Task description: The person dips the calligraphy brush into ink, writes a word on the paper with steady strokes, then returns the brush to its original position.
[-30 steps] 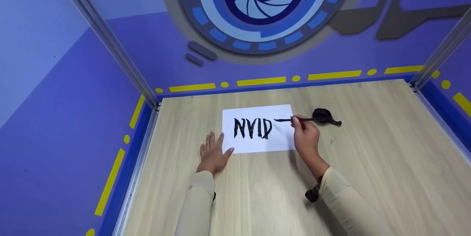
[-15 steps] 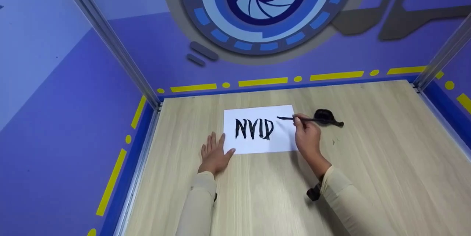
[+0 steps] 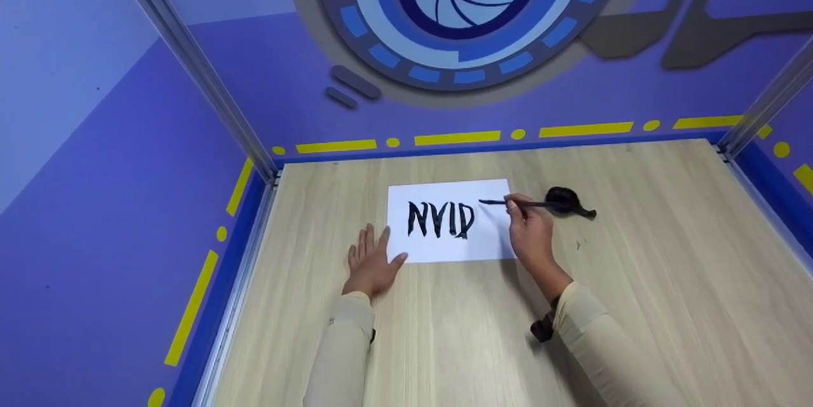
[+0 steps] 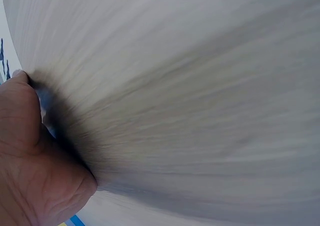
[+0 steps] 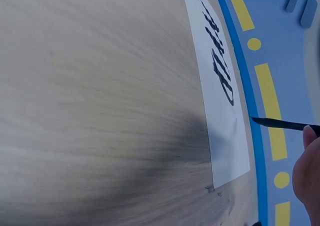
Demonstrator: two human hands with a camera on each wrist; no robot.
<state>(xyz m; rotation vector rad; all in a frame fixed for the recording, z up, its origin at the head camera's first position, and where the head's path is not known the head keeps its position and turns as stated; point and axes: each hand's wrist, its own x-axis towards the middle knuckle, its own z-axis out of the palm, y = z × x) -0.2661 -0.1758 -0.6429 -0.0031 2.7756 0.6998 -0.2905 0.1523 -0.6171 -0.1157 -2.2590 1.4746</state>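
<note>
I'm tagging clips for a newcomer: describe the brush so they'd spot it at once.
On the wooden table lies a white sheet with black letters. At its right edge in the head view, the right hand pinches the brush. It is the thin, dark stick with a pointed tip, unlike the round black dish nearby.
</note>
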